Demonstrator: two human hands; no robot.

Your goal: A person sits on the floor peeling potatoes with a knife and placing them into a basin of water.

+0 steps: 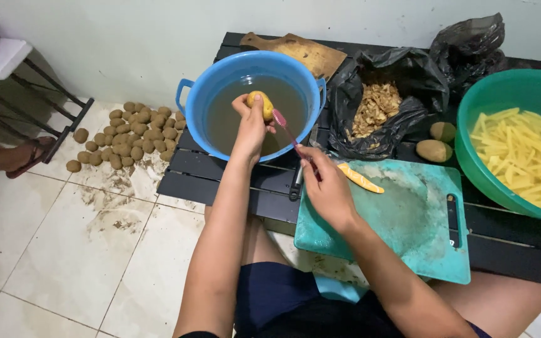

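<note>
A small yellow-brown potato (260, 104) is pinched in the closed left hand (250, 125) above the round blue plastic basin (190, 100) of murky water. A pink-headed toothbrush (284, 128) is gripped in the closed right hand (327, 188), its bristles touching the potato. Scrubbing is best done with short strokes, the potato turned between the fingertips and kept over the basin so drips are caught.

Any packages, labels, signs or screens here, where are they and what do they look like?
No labels, signs or screens.
Crumpled black plastic bag of peelings: on the dark table, between blue tub and green bowl, open-topped.
Second crumpled black plastic bag: behind it, by the wall.
</note>
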